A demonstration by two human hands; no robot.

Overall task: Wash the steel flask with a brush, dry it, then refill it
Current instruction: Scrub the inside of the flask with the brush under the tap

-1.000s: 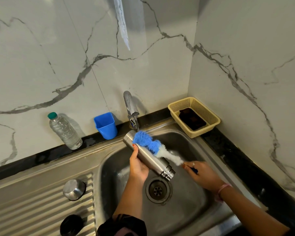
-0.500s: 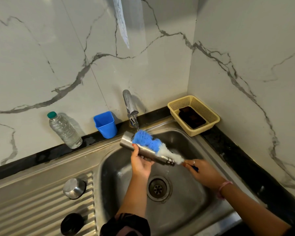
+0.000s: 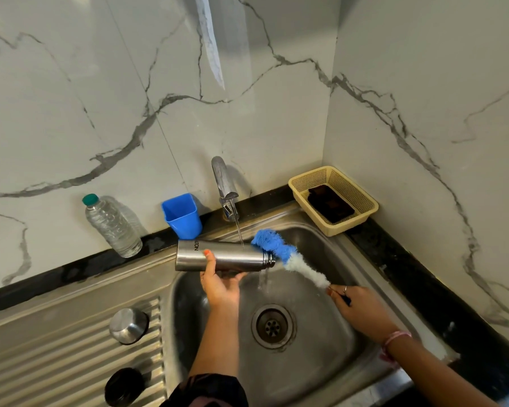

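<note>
While tap water runs over it, the steel flask (image 3: 224,256) lies sideways above the sink (image 3: 321,348), gripped by the left hand (image 3: 221,286), mouth turned toward the brush (image 3: 288,257) so the right hand (image 3: 362,309), clasping its handle, can apparently scrub inside.

I have one wide-angle view, worn on the person's head, looking forward and steeply down into the sink (image 3: 306,362) from close above. It faces the marble corner, the tap (image 3: 225,186) near centre. No second view overlaps it.
</note>
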